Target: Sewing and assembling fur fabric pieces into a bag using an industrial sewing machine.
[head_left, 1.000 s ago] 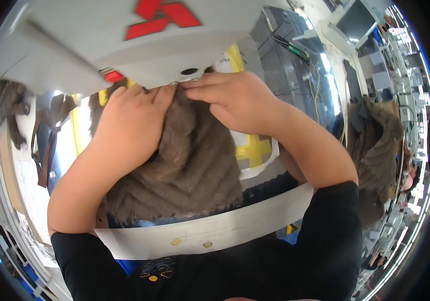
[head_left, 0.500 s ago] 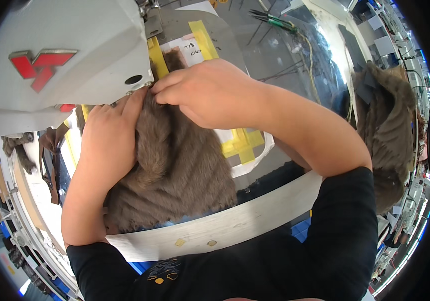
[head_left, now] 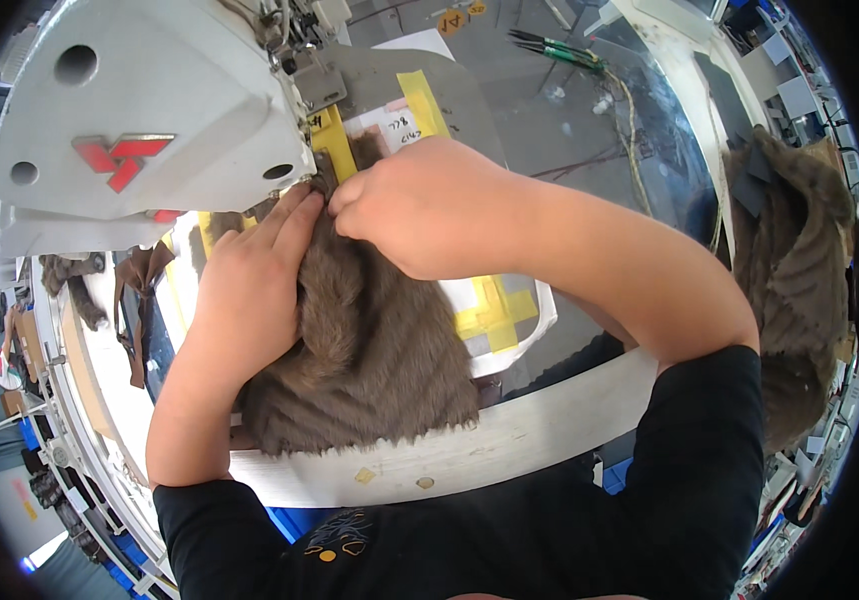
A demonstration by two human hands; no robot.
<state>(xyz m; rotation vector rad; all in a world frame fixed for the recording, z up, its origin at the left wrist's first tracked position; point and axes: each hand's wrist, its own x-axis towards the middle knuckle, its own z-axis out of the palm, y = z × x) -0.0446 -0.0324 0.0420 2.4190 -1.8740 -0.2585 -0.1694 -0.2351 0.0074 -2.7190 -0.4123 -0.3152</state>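
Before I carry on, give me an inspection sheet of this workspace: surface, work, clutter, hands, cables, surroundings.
Surface: grey table, glossy, with yellow tape beside the work and a pale front edge.
Work: brown fur piece, its upper end at the grey sewing machine.
Clutter: green-handled tool, lying beyond the right hand.
Hands: left hand flat on the fur, fingers extended; right hand curled at its upper edge, grip hidden.
Cables: pale cord at right; whether electrical, cannot tell.
Surroundings: more brown fur at right, brown strips at left.
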